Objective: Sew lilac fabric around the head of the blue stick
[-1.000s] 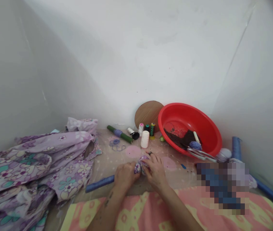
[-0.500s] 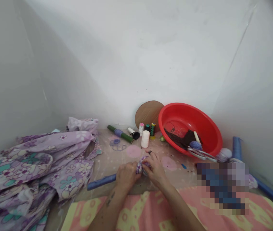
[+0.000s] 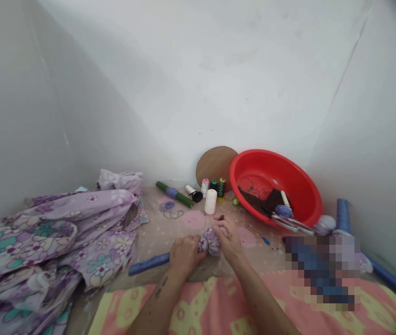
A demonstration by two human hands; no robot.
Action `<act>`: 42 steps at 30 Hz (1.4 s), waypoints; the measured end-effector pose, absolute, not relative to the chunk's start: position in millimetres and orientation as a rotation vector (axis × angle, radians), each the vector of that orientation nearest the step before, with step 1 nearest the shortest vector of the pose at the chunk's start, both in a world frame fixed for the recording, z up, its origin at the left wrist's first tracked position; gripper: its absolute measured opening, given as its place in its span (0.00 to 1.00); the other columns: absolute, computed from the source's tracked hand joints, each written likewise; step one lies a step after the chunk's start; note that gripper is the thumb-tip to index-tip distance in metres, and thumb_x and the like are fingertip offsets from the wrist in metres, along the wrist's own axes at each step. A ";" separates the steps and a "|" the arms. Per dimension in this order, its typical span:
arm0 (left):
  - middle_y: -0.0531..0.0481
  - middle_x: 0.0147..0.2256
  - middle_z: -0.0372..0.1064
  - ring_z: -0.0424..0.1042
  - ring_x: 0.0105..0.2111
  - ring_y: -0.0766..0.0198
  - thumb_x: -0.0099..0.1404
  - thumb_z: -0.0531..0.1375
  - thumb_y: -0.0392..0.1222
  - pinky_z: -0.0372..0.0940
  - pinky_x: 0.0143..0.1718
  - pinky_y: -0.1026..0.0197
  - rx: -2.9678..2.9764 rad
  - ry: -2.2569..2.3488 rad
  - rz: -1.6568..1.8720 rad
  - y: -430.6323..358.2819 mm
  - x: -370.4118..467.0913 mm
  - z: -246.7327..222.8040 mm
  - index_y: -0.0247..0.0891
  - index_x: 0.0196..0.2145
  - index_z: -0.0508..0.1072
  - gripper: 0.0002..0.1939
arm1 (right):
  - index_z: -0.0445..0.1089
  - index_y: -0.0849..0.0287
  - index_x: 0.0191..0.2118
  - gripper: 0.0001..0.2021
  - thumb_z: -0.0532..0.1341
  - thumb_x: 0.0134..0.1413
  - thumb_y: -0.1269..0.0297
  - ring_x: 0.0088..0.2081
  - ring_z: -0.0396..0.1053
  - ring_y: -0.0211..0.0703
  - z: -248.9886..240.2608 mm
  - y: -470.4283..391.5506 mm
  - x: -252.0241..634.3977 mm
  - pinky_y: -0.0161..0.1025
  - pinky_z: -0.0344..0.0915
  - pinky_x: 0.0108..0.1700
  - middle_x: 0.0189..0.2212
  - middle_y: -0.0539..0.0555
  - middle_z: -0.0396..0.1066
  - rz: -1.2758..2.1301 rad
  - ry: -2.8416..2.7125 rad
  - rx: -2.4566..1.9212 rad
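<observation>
My left hand (image 3: 184,253) is closed around a blue rod (image 3: 149,264), whose free end sticks out to the left. At the other side of that fist a rounded bundle of floral cloth (image 3: 211,242), white and purple, bulges out; how it joins the rod is hidden. Against the bundle's right side my right hand (image 3: 230,239) rests with bent fingers, the thumb side pressing the cloth. A small dark thing (image 3: 221,217) shows by its upper fingers, too small to name. Just beyond the hands stands a white thread cone (image 3: 211,202).
Purple floral fabric (image 3: 107,242) is heaped at left. Behind are several thread spools (image 3: 205,187), a green stick (image 3: 180,197) and a cardboard disc (image 3: 215,163). A red basin (image 3: 314,204) leans at right, with scissors (image 3: 293,224) at its rim. A pink-yellow cloth (image 3: 211,307) lies in front.
My right hand has shifted slightly right, so more of the cloth bundle shows. The left hand and rod have moved a touch to the right.
</observation>
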State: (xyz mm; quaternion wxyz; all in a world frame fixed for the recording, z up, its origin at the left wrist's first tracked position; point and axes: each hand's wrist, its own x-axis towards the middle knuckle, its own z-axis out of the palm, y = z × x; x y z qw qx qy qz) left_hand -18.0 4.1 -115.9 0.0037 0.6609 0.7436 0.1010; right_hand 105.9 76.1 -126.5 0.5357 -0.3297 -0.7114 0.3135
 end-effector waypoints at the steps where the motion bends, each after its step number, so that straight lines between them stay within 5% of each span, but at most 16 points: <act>1: 0.46 0.35 0.70 0.69 0.35 0.58 0.56 0.51 0.49 0.58 0.35 0.61 2.076 2.316 0.332 4.1 -19.0 -115.5 0.42 0.38 0.68 0.15 | 0.63 0.58 0.26 0.07 0.54 0.49 0.61 0.29 0.62 0.39 -124.9 75.9 107.2 0.36 0.60 0.32 0.25 0.50 0.64 0.864 -1.617 -0.789; 4: 0.47 0.35 0.71 0.69 0.35 0.59 0.56 0.50 0.52 0.58 0.34 0.62 2.056 2.281 0.373 4.2 -22.0 -114.4 0.43 0.37 0.70 0.16 | 0.59 0.57 0.28 0.10 0.52 0.50 0.55 0.15 0.55 0.32 -118.7 73.8 111.8 0.30 0.52 0.17 0.18 0.45 0.61 1.277 -1.357 -0.739; 7: 0.46 0.35 0.71 0.69 0.35 0.59 0.55 0.51 0.55 0.58 0.34 0.63 1.969 2.306 0.383 5.3 -23.8 -114.3 0.43 0.36 0.71 0.18 | 0.56 0.55 0.29 0.11 0.55 0.48 0.54 0.15 0.58 0.32 -110.7 75.2 120.5 0.30 0.55 0.18 0.18 0.44 0.62 1.394 -1.124 -0.638; 11: 0.44 0.34 0.72 0.69 0.36 0.58 0.54 0.51 0.57 0.57 0.35 0.62 1.879 2.358 0.376 7.1 -24.3 -115.3 0.42 0.36 0.72 0.21 | 0.59 0.56 0.29 0.08 0.57 0.48 0.59 0.23 0.63 0.33 -99.2 86.6 142.9 0.35 0.62 0.30 0.18 0.43 0.60 1.000 -0.954 -0.601; 18: 0.45 0.34 0.72 0.69 0.36 0.57 0.54 0.50 0.58 0.57 0.36 0.62 1.864 2.376 0.405 7.8 -25.0 -116.7 0.42 0.36 0.72 0.22 | 0.67 0.62 0.36 0.12 0.55 0.49 0.59 0.33 0.66 0.40 -92.3 97.8 180.0 0.42 0.59 0.43 0.28 0.53 0.67 0.199 -0.931 -0.899; 25: 0.45 0.33 0.72 0.69 0.35 0.57 0.53 0.49 0.61 0.57 0.32 0.62 1.873 2.344 0.440 10.3 -28.6 -120.9 0.43 0.35 0.72 0.24 | 0.68 0.58 0.34 0.10 0.54 0.50 0.60 0.23 0.62 0.37 -113.6 88.8 161.5 0.34 0.58 0.28 0.21 0.50 0.66 0.453 -1.474 -0.982; 30: 0.45 0.34 0.72 0.69 0.36 0.57 0.53 0.50 0.59 0.57 0.33 0.63 1.841 2.347 0.423 9.2 -28.1 -117.6 0.42 0.37 0.72 0.22 | 0.70 0.55 0.33 0.08 0.56 0.48 0.62 0.26 0.65 0.41 -123.8 76.8 134.9 0.36 0.59 0.29 0.25 0.52 0.70 0.461 -1.904 -0.848; 35: 0.46 0.35 0.72 0.69 0.37 0.58 0.55 0.50 0.55 0.57 0.34 0.63 1.866 2.324 0.389 8.7 -28.5 -115.7 0.43 0.37 0.72 0.19 | 0.71 0.54 0.34 0.09 0.53 0.51 0.67 0.32 0.67 0.41 -126.5 63.1 114.7 0.34 0.58 0.33 0.29 0.52 0.71 0.179 -2.263 -0.863; 42: 0.44 0.34 0.71 0.69 0.36 0.57 0.53 0.51 0.57 0.57 0.34 0.62 1.870 2.350 0.389 12.2 -30.0 -124.0 0.41 0.37 0.71 0.21 | 0.68 0.57 0.25 0.07 0.55 0.49 0.71 0.28 0.64 0.38 -125.0 60.4 101.3 0.33 0.51 0.27 0.24 0.51 0.68 -0.276 -2.492 -1.011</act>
